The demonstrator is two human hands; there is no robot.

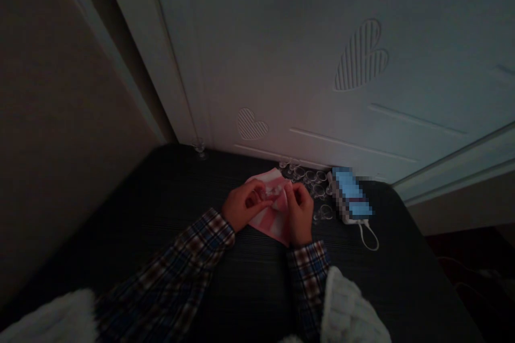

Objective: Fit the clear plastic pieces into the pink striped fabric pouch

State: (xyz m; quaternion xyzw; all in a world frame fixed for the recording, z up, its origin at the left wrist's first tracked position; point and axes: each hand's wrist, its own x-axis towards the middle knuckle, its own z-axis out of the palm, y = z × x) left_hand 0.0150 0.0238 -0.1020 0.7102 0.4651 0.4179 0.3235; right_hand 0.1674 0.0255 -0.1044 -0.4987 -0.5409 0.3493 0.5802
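My left hand [243, 204] is closed, its thumb and fingers around a small clear plastic piece [273, 191] whose exact kind is too dim to tell. Beneath and between both hands spreads a pink and white cloth [267, 222]. My right hand [301, 209] pinches the cloth's right side near the clear piece. Just beyond the right hand, several clear plastic ring-shaped pieces [310, 176] lie on the dark table [241, 278].
A phone [353, 193] with a blurred screen and a white loop strap [370, 237] is at the right. Another clear piece [200, 147] stands by the far left table edge. A white panel [281, 53] with raised hearts rises behind the table.
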